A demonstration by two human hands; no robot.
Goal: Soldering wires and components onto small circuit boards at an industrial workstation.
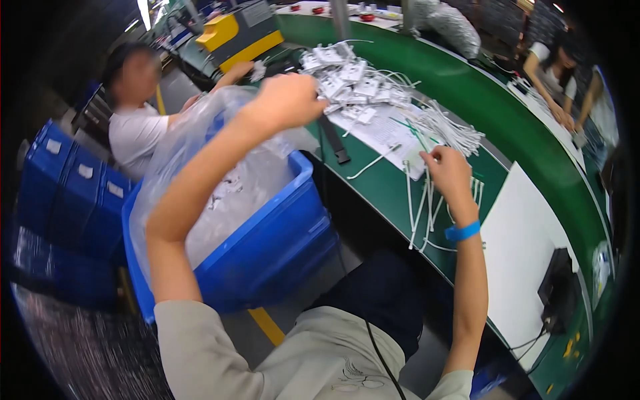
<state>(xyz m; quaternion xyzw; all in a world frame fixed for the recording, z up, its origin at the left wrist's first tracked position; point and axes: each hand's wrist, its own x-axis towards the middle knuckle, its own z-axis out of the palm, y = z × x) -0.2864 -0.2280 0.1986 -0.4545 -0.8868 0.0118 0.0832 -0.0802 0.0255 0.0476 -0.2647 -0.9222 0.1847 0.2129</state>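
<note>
The person's left hand (290, 100) is hovering just before a heaped pile of small white plastic housings (343, 77), its fingers curling inward; whether it is gripping anything cannot be told, the hand being blurred and its fingertips mostly turned from view. The right hand (448, 170) is bringing thumb and fingers together beside some thin green strips (417, 137); whether it is pinching one of them cannot be told. A bright blue band (462, 231) is encircling the right wrist. The housings are lying on a long green table (383, 187), partly covering a white printed paper sheet (373, 127), and a dense bundle of slim white cables (460, 133) is fanning out to their right. Several loose white cable lengths (411, 207) are lying below and around the right hand. A large blue plastic bin (273, 247) is standing against the near side of the table, below the left forearm, with a clear plastic liner (260, 177) spreading over its rim and small white pieces (228, 189) lying inside. A co-worker in a white shirt (137, 140) is reaching toward the table from beyond the bin.
</note>
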